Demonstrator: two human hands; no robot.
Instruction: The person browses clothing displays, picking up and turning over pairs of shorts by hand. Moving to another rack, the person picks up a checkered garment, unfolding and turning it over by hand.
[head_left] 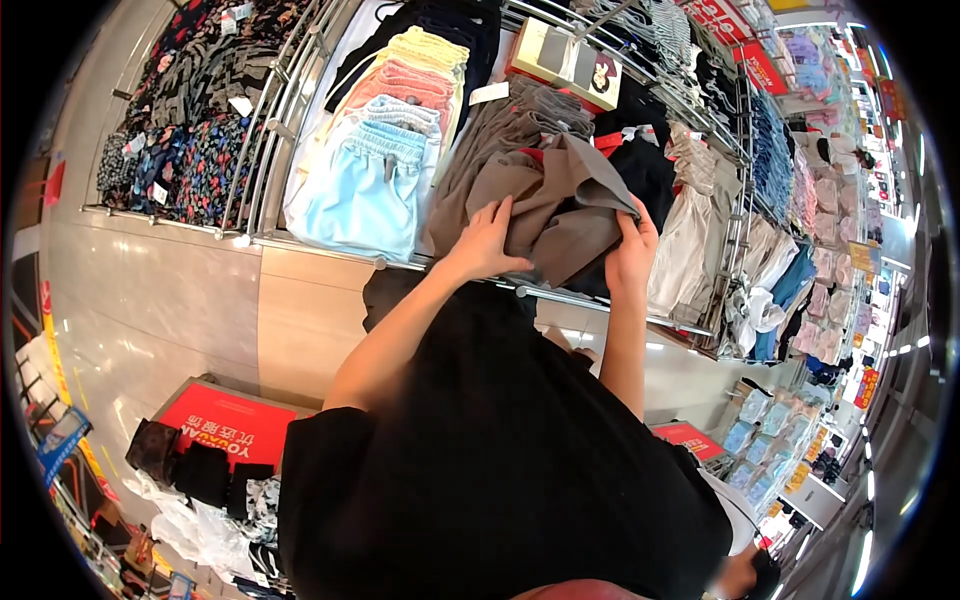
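Observation:
A grey-brown garment, partly unfolded and bunched, lies at the front of the display rack; I cannot make out its exact cut. Flat on its left side rests my left hand, fingers stretched and thumb apart. My right hand pinches the garment's raised right edge between thumb and fingers. Behind and beneath it is a stack of similar grey-brown clothes. To the left are folded light blue shorts, with coral and yellow ones stacked behind them. Black clothing lies just right of the garment.
A metal rail runs along the rack's front. Beige trousers fill the right section, and a boxed item sits behind. Patterned clothes occupy the rack at left. A red sign stands behind me at lower left.

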